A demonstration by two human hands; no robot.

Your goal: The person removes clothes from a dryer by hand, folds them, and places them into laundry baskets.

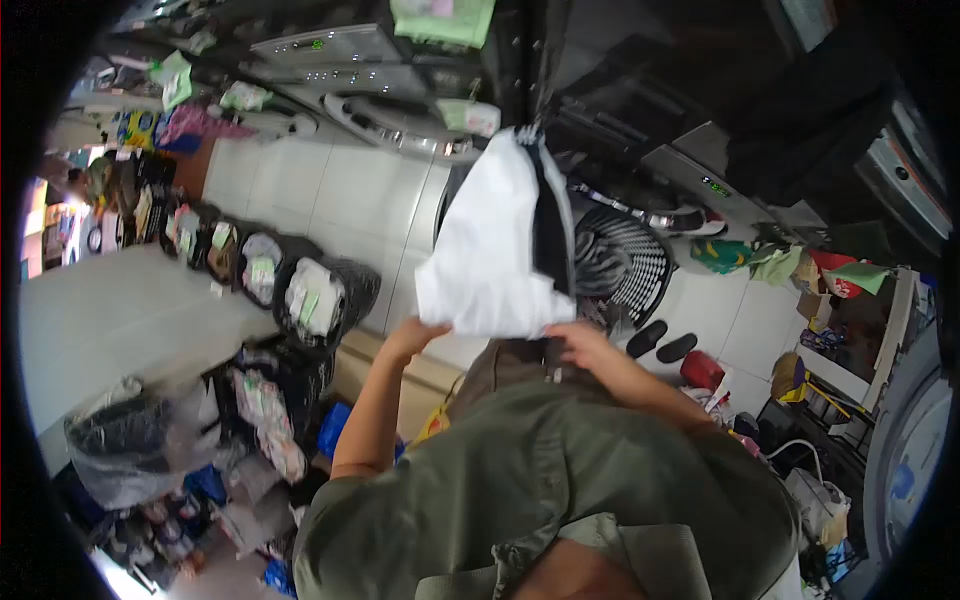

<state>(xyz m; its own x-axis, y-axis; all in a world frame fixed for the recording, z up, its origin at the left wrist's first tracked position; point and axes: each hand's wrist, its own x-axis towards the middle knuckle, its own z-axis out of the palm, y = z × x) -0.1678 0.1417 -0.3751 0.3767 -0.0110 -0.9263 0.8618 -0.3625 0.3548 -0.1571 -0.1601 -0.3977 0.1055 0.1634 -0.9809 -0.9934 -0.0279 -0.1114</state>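
Note:
A white garment with a black side panel (490, 230) hangs stretched out in front of my body; I cannot tell whether it is a shirt or trousers. At its near left corner, my left hand (415, 338) pinches the edge. My right hand (578, 343) grips the near right corner, with some fingers visible beneath the cloth. The far end narrows and reaches toward the dark machines. Just right of the garment stands a black perforated laundry basket (640, 265) with dark striped cloth inside.
Dark washing machines (390, 125) line the far side. Several laundry baskets (325, 300) stand at left beside a white table (130, 300). Black slippers (662, 342) lie on the tiled floor (740, 310) at right. A shelf unit (885, 340) and another round-door machine (915, 460) are farther right.

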